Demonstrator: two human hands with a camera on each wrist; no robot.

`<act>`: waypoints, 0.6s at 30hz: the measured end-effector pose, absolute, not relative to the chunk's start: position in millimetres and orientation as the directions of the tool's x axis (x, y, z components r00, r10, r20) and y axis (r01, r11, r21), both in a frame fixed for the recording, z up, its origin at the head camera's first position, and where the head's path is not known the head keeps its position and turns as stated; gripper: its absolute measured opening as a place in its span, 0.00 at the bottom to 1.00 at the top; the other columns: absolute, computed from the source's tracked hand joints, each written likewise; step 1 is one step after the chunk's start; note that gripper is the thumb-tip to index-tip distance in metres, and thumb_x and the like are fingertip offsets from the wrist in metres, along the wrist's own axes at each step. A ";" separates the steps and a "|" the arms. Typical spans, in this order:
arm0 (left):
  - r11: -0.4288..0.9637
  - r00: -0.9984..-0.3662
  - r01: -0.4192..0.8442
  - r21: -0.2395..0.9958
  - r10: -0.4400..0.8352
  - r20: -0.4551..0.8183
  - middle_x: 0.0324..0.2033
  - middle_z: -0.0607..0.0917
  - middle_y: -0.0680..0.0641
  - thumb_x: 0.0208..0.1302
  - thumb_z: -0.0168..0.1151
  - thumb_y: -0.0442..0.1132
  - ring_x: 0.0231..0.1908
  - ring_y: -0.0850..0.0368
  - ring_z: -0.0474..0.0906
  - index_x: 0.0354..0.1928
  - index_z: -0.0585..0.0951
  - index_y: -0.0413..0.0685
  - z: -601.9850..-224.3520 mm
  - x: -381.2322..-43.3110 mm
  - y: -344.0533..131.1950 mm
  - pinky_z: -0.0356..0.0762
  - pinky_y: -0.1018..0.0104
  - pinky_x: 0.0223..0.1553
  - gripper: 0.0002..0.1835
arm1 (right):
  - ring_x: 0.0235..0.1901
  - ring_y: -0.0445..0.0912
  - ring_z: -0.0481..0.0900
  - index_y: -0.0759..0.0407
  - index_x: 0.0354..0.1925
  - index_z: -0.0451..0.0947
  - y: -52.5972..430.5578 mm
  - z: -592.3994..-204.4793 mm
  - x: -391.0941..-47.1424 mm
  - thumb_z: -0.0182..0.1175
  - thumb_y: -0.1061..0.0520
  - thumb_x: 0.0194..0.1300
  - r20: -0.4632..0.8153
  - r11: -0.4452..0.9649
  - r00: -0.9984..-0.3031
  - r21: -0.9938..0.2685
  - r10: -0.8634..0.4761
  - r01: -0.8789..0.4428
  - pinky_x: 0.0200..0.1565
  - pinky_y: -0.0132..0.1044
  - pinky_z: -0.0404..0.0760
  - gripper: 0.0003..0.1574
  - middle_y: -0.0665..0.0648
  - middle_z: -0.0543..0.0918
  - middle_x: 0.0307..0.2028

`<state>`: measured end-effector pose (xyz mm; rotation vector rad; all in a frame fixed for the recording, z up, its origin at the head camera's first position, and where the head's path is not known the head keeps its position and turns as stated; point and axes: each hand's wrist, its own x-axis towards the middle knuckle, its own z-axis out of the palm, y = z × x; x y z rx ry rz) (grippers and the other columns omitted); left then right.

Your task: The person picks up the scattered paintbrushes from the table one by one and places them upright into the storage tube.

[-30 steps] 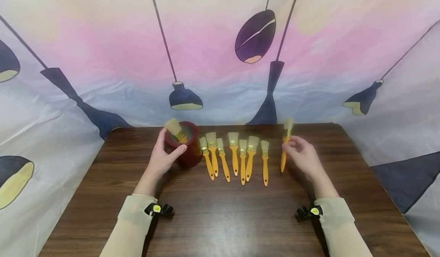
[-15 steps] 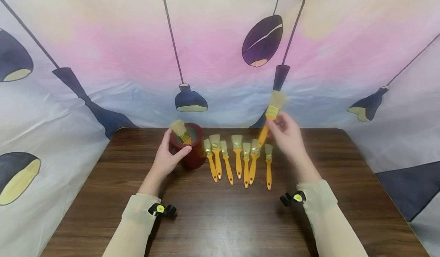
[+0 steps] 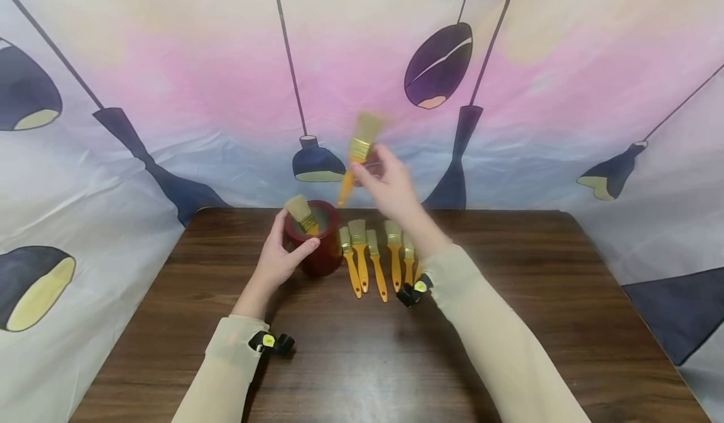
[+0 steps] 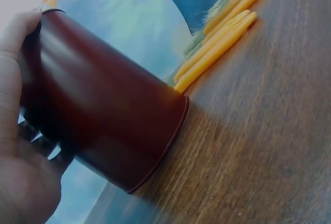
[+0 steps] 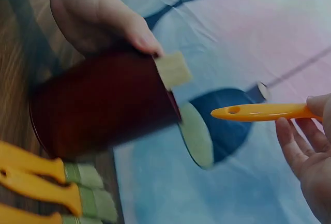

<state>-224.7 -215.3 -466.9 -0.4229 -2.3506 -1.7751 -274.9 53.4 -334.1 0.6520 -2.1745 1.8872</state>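
Note:
A dark red cylindrical pot (image 3: pixel 321 261) stands on the table, and one paintbrush (image 3: pixel 302 214) leans inside it, bristles up. My left hand (image 3: pixel 278 254) grips the pot around its left side, thumb near the rim. Up in the air, right of and above the pot, my right hand (image 3: pixel 390 184) pinches a second paintbrush (image 3: pixel 357 153) by its orange handle. Its bristles point up and its handle end (image 5: pixel 248 112) points down toward the pot. Several more paintbrushes (image 3: pixel 376 266) lie in a row right of the pot; my right forearm hides some of them.
The dark wooden table (image 3: pixel 362 360) ends at a back edge close behind the pot. A cloth backdrop (image 3: pixel 237 83) printed with hanging lamps rises behind it. Brush handles (image 4: pixel 222 43) lie close to the pot's base.
My right hand has lifted its paintbrush off the table's right side and carried it up and left toward the pot. My left hand keeps its grip on the pot.

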 end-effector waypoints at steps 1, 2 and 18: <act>0.251 -0.946 0.322 0.913 0.126 0.299 0.76 0.71 0.44 0.71 0.74 0.41 0.75 0.45 0.69 0.87 0.58 0.63 -466.6 -225.0 -215.2 0.65 0.36 0.77 0.49 | 0.50 0.56 0.89 0.67 0.66 0.76 46.3 -334.8 -275.9 0.65 0.59 0.81 0.423 0.100 -0.882 -0.888 -0.208 -0.450 0.50 0.41 0.91 0.22 0.64 0.86 0.53; 0.252 -0.946 0.322 0.912 0.128 0.299 0.76 0.71 0.44 0.71 0.74 0.41 0.75 0.45 0.69 0.87 0.57 0.63 -466.3 -225.1 -215.1 0.65 0.36 0.77 0.49 | 0.50 0.54 0.89 0.66 0.66 0.76 40.2 -335.8 -276.6 0.65 0.58 0.81 0.422 0.110 -0.882 -0.886 -0.212 -0.450 0.50 0.41 0.90 0.22 0.63 0.87 0.53; 0.272 -0.947 0.318 0.908 0.139 0.290 0.77 0.69 0.42 0.71 0.73 0.41 0.77 0.41 0.67 0.88 0.55 0.59 -465.3 -227.0 -207.3 0.62 0.32 0.77 0.50 | 0.53 0.55 0.87 0.63 0.57 0.81 14.7 -371.0 -279.3 0.64 0.49 0.82 0.289 0.459 -0.856 -0.747 -0.429 -0.482 0.54 0.45 0.88 0.19 0.61 0.87 0.53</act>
